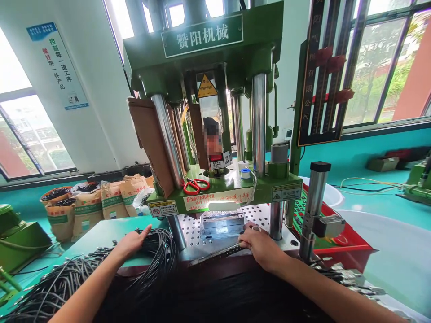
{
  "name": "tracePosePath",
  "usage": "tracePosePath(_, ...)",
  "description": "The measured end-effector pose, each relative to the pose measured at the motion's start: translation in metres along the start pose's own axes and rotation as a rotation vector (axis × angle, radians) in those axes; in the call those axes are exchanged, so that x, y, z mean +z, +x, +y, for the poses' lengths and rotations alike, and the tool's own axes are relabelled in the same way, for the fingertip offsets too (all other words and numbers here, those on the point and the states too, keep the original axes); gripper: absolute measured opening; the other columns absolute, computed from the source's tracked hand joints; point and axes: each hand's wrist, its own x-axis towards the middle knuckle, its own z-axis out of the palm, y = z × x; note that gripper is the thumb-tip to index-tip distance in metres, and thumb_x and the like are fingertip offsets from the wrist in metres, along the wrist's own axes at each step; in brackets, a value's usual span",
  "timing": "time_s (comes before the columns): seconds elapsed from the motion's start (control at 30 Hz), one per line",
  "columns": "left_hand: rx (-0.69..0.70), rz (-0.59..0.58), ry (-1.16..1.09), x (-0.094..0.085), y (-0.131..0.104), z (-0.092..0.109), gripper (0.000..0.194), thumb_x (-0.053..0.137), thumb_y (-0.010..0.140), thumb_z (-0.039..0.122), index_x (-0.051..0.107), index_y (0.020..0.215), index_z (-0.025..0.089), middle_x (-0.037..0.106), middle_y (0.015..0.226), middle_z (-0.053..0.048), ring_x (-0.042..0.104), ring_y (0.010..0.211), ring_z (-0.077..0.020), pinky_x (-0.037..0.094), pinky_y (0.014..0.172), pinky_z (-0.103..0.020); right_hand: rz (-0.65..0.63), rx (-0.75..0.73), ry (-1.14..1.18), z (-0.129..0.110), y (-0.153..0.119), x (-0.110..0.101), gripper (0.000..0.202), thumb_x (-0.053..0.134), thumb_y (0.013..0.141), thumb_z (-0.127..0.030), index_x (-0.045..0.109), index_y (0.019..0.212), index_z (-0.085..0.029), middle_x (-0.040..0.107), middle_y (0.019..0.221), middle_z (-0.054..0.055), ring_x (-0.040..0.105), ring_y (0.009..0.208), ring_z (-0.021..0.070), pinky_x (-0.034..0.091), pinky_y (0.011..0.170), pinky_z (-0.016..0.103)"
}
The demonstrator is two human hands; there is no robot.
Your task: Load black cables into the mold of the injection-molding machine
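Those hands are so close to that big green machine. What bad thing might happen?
The right hand lies on the perforated plate beside the metal mould, under the green press; if the press came down, its fingers might get pinched. The left hand rests on a bundle of black cables; loose loops might slide toward the mould or snag. Red scissors near the ledge's edge might fall.

Red scissors point(196, 185) on green press ledge, tape roll point(245, 173) nearby; paper sacks point(88, 207) by wall; white tub point(387, 251) at rt.
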Motion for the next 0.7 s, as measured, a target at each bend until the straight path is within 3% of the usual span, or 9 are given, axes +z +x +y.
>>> tracePosePath(0.07, 0.049, -0.040, 0.032, -0.008, -0.019, 0.015, 0.030, 0.061, 0.069, 0.048, 0.059, 0.053, 0.022, 0.056, 0.046, -0.001, 0.055, 0.052, -0.0226, 0.039, 0.060, -0.032, -0.072, -0.042, -0.063, 0.001, 0.000, -0.001, 0.022, 0.048, 0.085, -0.016, 0.067, 0.074, -0.021, 0.067, 0.079, 0.004, 0.059, 0.080, 0.0200, 0.037, 0.071, 0.028)
tracePosePath(0.13, 0.188, -0.043, 0.011, -0.010, -0.045, 0.035, 0.026, 0.056, 0.076, 0.047, 0.065, 0.067, 0.024, 0.067, 0.069, -0.003, 0.059, 0.070, -0.0234, 0.041, 0.072, -0.032, -0.130, -0.062, -0.124, 0.001, 0.001, -0.002, 0.020, 0.051, 0.083, -0.015, 0.069, 0.075, -0.019, 0.069, 0.080, 0.006, 0.060, 0.081, 0.0214, 0.037, 0.072, 0.029)
tracePosePath(0.2, 0.495, -0.041, -0.127, -0.003, -0.070, 0.055, 0.025, 0.054, 0.081, 0.045, 0.070, 0.078, 0.026, 0.070, 0.087, -0.004, 0.060, 0.086, -0.0231, 0.040, 0.085, -0.031, -0.173, -0.067, -0.177, -0.001, 0.004, -0.001, 0.020, 0.053, 0.083, -0.014, 0.071, 0.076, -0.018, 0.069, 0.081, 0.008, 0.060, 0.082, 0.0228, 0.038, 0.071, 0.030)
tracePosePath(0.27, 0.705, -0.185, -0.193, 0.011, -0.086, 0.068, 0.022, 0.057, 0.080, 0.044, 0.071, 0.074, 0.028, 0.070, 0.082, -0.004, 0.060, 0.087, -0.0230, 0.039, 0.092, -0.032, -0.204, -0.071, -0.217, -0.005, 0.007, -0.001, 0.020, 0.053, 0.083, -0.013, 0.071, 0.077, -0.016, 0.069, 0.082, 0.010, 0.061, 0.084, 0.0241, 0.039, 0.071, 0.030)
tracePosePath(0.3, 0.741, -0.284, -0.176, 0.019, -0.088, 0.072, 0.021, 0.059, 0.079, 0.043, 0.071, 0.073, 0.028, 0.069, 0.080, -0.004, 0.060, 0.084, -0.0227, 0.039, 0.091, -0.032, -0.214, -0.073, -0.231, -0.007, 0.008, -0.001, 0.020, 0.052, 0.083, -0.013, 0.072, 0.077, -0.015, 0.069, 0.084, 0.011, 0.061, 0.085, 0.0248, 0.040, 0.071, 0.031)
tracePosePath(0.4, 0.704, -0.492, -0.015, 0.036, -0.075, 0.071, 0.018, 0.057, 0.082, 0.038, 0.070, 0.079, 0.026, 0.069, 0.079, -0.004, 0.059, 0.081, -0.0221, 0.042, 0.081, -0.032, -0.218, -0.075, -0.240, -0.018, 0.003, -0.007, 0.021, 0.051, 0.084, -0.011, 0.072, 0.081, -0.014, 0.069, 0.088, 0.012, 0.061, 0.088, 0.0261, 0.043, 0.075, 0.033)
tracePosePath(0.53, 0.641, -0.484, 0.041, 0.041, -0.062, 0.065, 0.018, 0.056, 0.084, 0.035, 0.069, 0.085, 0.024, 0.068, 0.086, -0.006, 0.058, 0.086, -0.0231, 0.040, 0.080, -0.032, -0.121, -0.040, -0.152, -0.028, -0.047, -0.033, 0.025, 0.047, 0.090, -0.014, 0.066, 0.104, -0.018, 0.067, 0.103, 0.010, 0.058, 0.100, 0.0232, 0.042, 0.091, 0.035)
tracePosePath(0.6, 0.618, -0.439, 0.010, 0.046, -0.076, 0.068, 0.019, 0.053, 0.086, 0.035, 0.068, 0.092, 0.024, 0.067, 0.094, -0.007, 0.057, 0.090, -0.0237, 0.039, 0.082, -0.033, -0.048, 0.018, 0.006, -0.025, -0.088, -0.046, 0.024, 0.048, 0.092, -0.023, 0.065, 0.108, -0.023, 0.066, 0.109, 0.007, 0.058, 0.103, 0.0226, 0.043, 0.094, 0.034)
tracePosePath(0.7, 0.645, -0.325, -0.126, 0.060, -0.122, 0.078, 0.020, 0.048, 0.089, 0.034, 0.067, 0.096, 0.030, 0.068, 0.096, -0.007, 0.058, 0.091, -0.0231, 0.038, 0.081, -0.032, -0.097, 0.124, 0.115, -0.013, -0.149, -0.058, 0.027, 0.049, 0.091, -0.039, 0.063, 0.113, -0.035, 0.064, 0.117, 0.003, 0.058, 0.109, 0.0230, 0.045, 0.095, 0.032)
